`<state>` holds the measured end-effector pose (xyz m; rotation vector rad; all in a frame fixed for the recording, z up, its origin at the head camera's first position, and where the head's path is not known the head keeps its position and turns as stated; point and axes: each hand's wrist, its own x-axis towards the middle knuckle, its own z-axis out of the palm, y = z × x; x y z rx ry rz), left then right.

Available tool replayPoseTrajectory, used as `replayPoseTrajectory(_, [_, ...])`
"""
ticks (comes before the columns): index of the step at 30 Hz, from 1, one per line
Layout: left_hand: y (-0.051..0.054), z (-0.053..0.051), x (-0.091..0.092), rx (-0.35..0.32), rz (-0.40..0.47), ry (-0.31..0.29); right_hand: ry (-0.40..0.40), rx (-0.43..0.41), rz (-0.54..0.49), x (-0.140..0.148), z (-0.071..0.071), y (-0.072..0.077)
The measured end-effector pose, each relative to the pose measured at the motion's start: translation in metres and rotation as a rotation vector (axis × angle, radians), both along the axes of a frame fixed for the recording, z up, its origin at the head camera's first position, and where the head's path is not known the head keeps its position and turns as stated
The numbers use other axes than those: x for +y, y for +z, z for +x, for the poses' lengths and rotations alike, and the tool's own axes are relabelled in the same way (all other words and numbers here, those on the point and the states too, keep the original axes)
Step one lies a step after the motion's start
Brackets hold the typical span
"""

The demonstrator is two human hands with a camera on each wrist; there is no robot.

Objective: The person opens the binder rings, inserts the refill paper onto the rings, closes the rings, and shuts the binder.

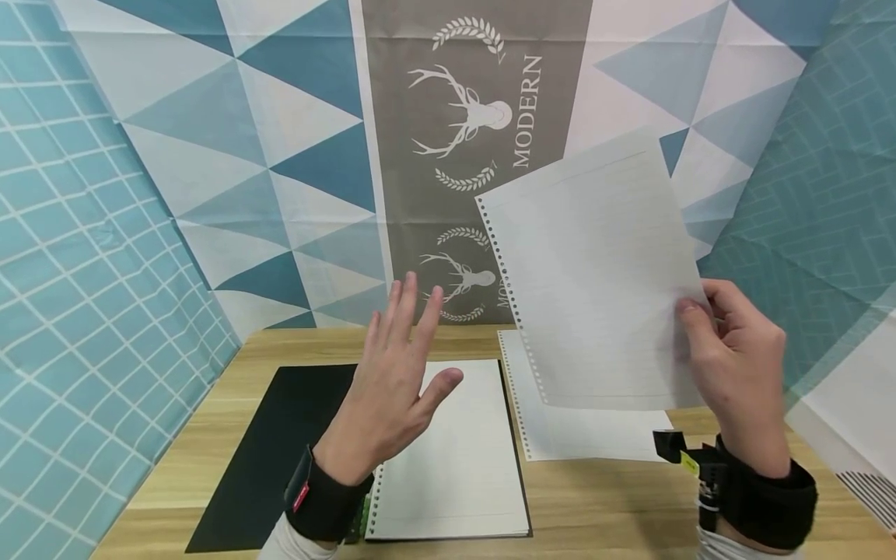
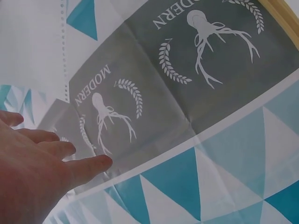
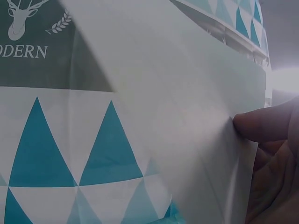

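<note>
A loose sheet of lined paper (image 1: 595,280), punched with holes down its left side, hangs tilted in the air. My right hand (image 1: 742,358) pinches its right edge between thumb and fingers; the right wrist view shows the thumb pressed on the paper (image 3: 201,102). My left hand (image 1: 399,381) is raised with fingers straight and spread, touching nothing. Below it lies an open ring binder with a dark cover (image 1: 259,459) and a stack of white hole-punched pages (image 1: 455,467). In the left wrist view the left hand (image 2: 37,172) reaches toward the printed backdrop.
Another hole-punched sheet (image 1: 595,435) lies on the wooden table (image 1: 595,505) right of the binder, partly hidden by the raised paper. A printed cloth backdrop (image 1: 301,155) with triangles and deer heads stands behind the table. A blue tiled cloth (image 1: 91,257) hangs at the left.
</note>
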<state>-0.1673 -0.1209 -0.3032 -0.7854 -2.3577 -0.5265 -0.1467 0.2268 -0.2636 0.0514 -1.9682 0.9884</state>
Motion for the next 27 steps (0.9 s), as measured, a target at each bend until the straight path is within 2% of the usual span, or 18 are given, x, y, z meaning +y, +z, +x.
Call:
replayPoseTrajectory(8, [0.005,0.003,-0.005,0.025,0.028,0.001,0.031,0.003,0.042,-0.012,-0.001,0.000])
replayPoseTrajectory(17, [0.011,0.003,-0.012,0.073,0.052,0.019,0.101,-0.003,0.067,-0.021,-0.003,-0.001])
replayPoseTrajectory(22, [0.012,0.004,-0.014,0.069,0.055,0.015,0.112,-0.001,0.072,-0.023,-0.003,-0.002])
replayPoseTrajectory(27, [0.012,0.004,-0.017,0.092,0.057,0.034,0.125,-0.003,0.066,-0.027,-0.003,-0.002])
